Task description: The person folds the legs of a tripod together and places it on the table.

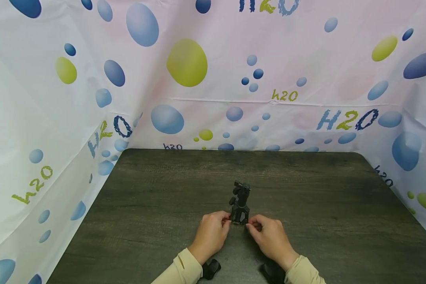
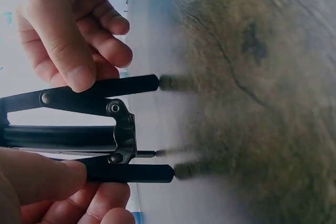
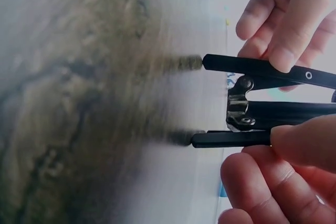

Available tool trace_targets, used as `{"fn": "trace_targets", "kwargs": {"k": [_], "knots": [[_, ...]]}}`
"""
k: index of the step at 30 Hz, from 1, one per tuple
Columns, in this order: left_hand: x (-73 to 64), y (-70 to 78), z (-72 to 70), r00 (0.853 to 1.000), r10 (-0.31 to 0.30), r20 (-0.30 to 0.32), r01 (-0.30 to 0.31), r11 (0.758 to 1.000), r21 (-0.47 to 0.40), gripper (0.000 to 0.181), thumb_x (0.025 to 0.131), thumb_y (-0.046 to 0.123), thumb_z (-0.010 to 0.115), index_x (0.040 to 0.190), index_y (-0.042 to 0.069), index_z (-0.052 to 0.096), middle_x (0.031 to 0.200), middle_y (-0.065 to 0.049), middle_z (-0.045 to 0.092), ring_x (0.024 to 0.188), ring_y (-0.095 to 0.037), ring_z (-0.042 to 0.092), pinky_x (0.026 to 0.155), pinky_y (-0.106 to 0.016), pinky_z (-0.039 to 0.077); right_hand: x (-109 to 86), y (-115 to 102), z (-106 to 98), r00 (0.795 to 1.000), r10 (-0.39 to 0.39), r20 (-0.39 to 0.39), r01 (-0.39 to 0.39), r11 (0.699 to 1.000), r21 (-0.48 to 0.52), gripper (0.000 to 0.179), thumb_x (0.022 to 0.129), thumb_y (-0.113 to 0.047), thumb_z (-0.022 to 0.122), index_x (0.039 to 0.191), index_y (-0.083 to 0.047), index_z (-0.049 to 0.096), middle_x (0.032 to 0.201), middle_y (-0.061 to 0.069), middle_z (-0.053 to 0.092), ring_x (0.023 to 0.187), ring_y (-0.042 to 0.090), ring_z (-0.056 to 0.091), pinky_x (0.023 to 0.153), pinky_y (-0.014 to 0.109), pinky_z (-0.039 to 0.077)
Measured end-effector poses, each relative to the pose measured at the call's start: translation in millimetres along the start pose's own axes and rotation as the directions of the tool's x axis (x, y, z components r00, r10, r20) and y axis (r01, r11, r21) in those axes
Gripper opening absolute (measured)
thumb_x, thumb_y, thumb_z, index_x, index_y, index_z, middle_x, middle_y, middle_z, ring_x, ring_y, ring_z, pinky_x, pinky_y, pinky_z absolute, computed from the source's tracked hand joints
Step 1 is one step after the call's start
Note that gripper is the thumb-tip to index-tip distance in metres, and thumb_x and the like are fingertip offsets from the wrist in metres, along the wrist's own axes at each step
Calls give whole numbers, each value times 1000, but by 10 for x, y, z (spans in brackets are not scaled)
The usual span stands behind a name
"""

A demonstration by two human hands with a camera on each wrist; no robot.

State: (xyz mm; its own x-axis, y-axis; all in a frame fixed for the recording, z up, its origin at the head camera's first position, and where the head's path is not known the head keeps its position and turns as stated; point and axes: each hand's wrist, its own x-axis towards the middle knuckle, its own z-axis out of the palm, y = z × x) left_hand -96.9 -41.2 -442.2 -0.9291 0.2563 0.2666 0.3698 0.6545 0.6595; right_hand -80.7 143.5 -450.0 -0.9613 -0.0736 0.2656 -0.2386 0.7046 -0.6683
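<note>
A small black tripod (image 1: 240,201) stands upright on the dark table in the head view, its head and knobs at the top. My left hand (image 1: 211,234) pinches one leg near its foot between thumb and fingers. On the other side, my right hand (image 1: 271,238) pinches another leg the same way. The left wrist view shows a leg (image 2: 131,173) under the near thumb, with a metal hinge bracket (image 2: 125,132) joining the legs to the centre column (image 2: 63,136). In the right wrist view the feet meet their own reflections on the tabletop, and the legs are slightly spread.
The dark wood-grain table (image 1: 156,185) spreads around the tripod on all sides. A white curtain (image 1: 234,47) with blue and green dots hangs behind it and along both sides. Black straps (image 1: 211,269) sit at the wrists, beside the light sleeves (image 1: 184,268).
</note>
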Motion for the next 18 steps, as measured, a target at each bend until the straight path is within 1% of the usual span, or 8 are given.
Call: {"fn": "trace_targets", "kwargs": {"k": [6,18], "knots": [[0,11,0,1000,4,2,-4,1000,3,6,88,-1,74,93,2,75,83,-4,72,70,-8,65,59,-23,53,2,-15,-9,1000,-1,11,1,1000,15,12,84,-6,80,81,-15,73,73,-10,69,67,4,65,60,25,53],[2,10,4,1000,15,-7,-15,1000,9,6,88,-1,74,93,2,75,84,-5,73,71,-9,66,60,-24,54,3,-14,3,1000,-2,6,2,1000,-1,15,84,-5,80,79,-17,71,72,-11,68,66,3,64,60,25,53]]}}
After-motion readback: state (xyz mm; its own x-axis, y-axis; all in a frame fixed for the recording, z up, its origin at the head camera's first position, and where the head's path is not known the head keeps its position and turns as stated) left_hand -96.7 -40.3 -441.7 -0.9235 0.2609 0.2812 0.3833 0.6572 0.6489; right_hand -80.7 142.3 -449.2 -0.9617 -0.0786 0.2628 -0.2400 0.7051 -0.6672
